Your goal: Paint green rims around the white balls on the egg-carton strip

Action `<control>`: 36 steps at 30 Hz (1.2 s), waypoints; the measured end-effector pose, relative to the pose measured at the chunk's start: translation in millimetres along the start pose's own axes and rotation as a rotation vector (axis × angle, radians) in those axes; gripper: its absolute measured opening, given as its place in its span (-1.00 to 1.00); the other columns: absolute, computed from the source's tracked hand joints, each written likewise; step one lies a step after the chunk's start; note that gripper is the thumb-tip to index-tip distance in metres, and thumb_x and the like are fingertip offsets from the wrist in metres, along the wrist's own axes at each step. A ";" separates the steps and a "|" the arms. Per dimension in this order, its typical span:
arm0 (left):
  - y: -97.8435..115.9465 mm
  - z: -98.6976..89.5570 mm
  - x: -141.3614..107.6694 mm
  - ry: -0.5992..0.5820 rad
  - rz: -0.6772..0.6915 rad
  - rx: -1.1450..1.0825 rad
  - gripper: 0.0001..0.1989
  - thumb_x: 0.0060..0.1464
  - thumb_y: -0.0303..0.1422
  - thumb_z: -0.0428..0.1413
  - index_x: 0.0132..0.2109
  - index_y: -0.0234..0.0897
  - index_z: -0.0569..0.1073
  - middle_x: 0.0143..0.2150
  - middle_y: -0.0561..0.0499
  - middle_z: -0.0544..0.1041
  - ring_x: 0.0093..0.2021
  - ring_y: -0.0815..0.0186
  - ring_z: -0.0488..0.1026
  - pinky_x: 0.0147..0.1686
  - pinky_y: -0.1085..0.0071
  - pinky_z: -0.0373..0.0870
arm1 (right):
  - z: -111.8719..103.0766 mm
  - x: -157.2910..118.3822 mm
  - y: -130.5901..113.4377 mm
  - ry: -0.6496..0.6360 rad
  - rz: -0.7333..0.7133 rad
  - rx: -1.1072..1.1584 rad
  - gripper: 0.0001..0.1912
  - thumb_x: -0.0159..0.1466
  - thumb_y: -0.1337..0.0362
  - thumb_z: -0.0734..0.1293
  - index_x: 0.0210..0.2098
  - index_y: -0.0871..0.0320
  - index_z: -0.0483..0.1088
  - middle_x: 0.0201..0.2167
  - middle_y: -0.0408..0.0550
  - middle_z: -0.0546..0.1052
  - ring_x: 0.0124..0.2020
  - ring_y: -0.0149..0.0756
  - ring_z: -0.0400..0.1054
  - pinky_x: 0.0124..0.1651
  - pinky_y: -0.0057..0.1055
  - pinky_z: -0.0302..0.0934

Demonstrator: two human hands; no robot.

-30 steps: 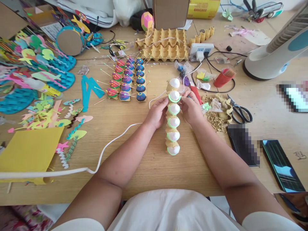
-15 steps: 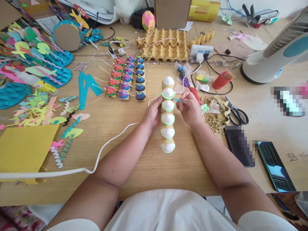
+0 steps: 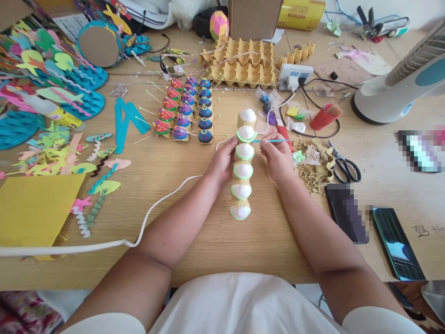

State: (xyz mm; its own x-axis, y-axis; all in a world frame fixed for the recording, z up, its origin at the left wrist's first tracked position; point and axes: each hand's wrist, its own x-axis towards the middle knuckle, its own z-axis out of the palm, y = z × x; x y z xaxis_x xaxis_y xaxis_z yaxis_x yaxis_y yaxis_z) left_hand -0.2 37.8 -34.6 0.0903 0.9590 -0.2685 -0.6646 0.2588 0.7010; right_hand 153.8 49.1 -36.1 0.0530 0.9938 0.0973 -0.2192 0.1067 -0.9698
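Note:
An egg-carton strip (image 3: 247,160) with white-covered bumps stands lengthwise in front of me, several of its bumps edged in light green. My left hand (image 3: 222,160) is closed on the strip's left side near the upper bumps. Between the fingers of my right hand (image 3: 279,158) is a thin blue stick (image 3: 273,140), lying nearly level. The stick's left tip reaches the right side of the second bump from the top, at its green edging. Whether the tip presses on the edging is too small to tell.
Painted carton caterpillars (image 3: 182,113) with pin-like feelers stand behind, before stacked egg trays (image 3: 243,60). Scissors (image 3: 344,164), phones (image 3: 398,243) and a white fan (image 3: 385,88) are right. A white cable (image 3: 153,206) crosses left, near paper cutouts (image 3: 52,157) and a yellow sheet (image 3: 38,208).
My right hand has turned, and the blue stick now shows more of its length, lying level against the strip. The strip is tilted slightly more; the whole view has shifted a little.

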 end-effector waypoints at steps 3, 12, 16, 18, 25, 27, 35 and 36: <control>-0.6 -0.3 0.1 0.004 0.056 0.005 -0.82 0.16 -0.15 0.40 -0.30 -0.12 0.65 -0.26 0.02 0.77 0.04 0.02 0.69 -0.12 0.25 0.52 | 1.2 -2.1 -7.7 0.056 -0.108 -0.064 -0.61 0.21 -0.01 0.60 -0.36 0.00 0.35 -0.39 -0.23 0.40 -0.37 -0.39 0.23 -0.24 -0.36 0.23; 1.4 6.8 -2.3 -0.003 0.054 -0.027 -0.85 0.25 -0.28 0.31 -0.25 -0.27 0.66 -0.28 -0.02 0.76 -0.20 0.19 0.70 -0.28 0.40 0.45 | -1.6 3.8 -26.3 -0.056 -0.342 -0.335 -0.66 0.29 -0.09 0.55 -0.27 -0.02 0.47 -0.08 -0.06 0.50 0.02 -0.18 0.42 0.06 -0.20 0.39; 2.1 6.3 -1.1 0.048 0.035 -0.034 -0.84 0.33 -0.34 0.25 -0.23 -0.29 0.66 -0.34 0.01 0.72 -0.29 0.29 0.66 -0.30 0.44 0.43 | -10.0 3.9 -9.5 -0.044 -0.455 -0.451 -0.68 0.33 -0.08 0.49 -0.27 0.00 0.47 0.00 -0.04 0.48 0.14 -0.12 0.41 0.39 0.02 0.29; 1.6 4.8 -0.3 0.053 0.027 -0.041 -0.86 0.32 -0.34 0.27 -0.24 -0.28 0.66 -0.38 0.04 0.68 -0.34 0.32 0.62 -0.31 0.44 0.42 | -14.2 1.7 -1.6 -0.024 -0.480 -0.483 -0.69 0.35 -0.08 0.47 -0.27 0.00 0.47 0.03 -0.03 0.46 0.17 -0.09 0.40 0.45 0.10 0.23; 1.9 5.4 -2.8 -0.018 0.026 -0.055 -0.84 0.25 -0.25 0.36 -0.27 -0.23 0.66 -0.34 0.03 0.71 -0.30 0.23 0.66 -0.27 0.36 0.48 | -23.2 2.7 3.1 -0.053 -0.523 -0.508 -0.72 0.35 -0.07 0.47 -0.25 -0.01 0.51 0.10 -0.01 0.43 0.23 -0.04 0.36 0.50 0.17 0.17; 3.2 6.1 -3.3 -0.005 0.005 -0.031 -0.83 0.25 -0.24 0.37 -0.27 -0.22 0.66 -0.31 0.01 0.74 -0.27 0.20 0.68 -0.24 0.34 0.50 | -24.2 4.0 2.5 -0.054 -0.514 -0.517 -0.70 0.35 -0.09 0.47 -0.25 -0.02 0.51 0.11 0.00 0.43 0.25 -0.03 0.36 0.50 0.18 0.16; 1.5 5.7 -3.6 -0.012 0.021 -0.025 -0.86 0.26 -0.28 0.34 -0.21 -0.26 0.68 -0.23 -0.03 0.76 0.00 0.11 0.72 -0.13 0.36 0.55 | -24.7 2.1 0.4 -0.107 -0.548 -0.579 -0.69 0.38 -0.11 0.43 -0.24 -0.02 0.52 0.15 0.02 0.43 0.29 0.00 0.36 0.52 0.25 0.16; 1.2 5.9 -3.8 -0.019 0.026 -0.025 -0.86 0.27 -0.28 0.33 -0.21 -0.26 0.68 -0.22 -0.03 0.76 0.02 0.11 0.72 -0.11 0.36 0.56 | -24.6 1.8 0.2 -0.112 -0.548 -0.580 -0.69 0.38 -0.11 0.44 -0.24 -0.03 0.52 0.15 0.02 0.43 0.29 0.00 0.36 0.52 0.25 0.16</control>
State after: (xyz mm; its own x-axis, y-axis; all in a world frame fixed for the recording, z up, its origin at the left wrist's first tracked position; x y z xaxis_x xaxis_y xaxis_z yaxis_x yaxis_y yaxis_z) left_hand 3.1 35.1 -28.9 0.0865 0.9675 -0.2376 -0.6851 0.2309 0.6909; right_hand 177.9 50.2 -41.6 -0.0984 0.8050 0.5850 0.3522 0.5780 -0.7361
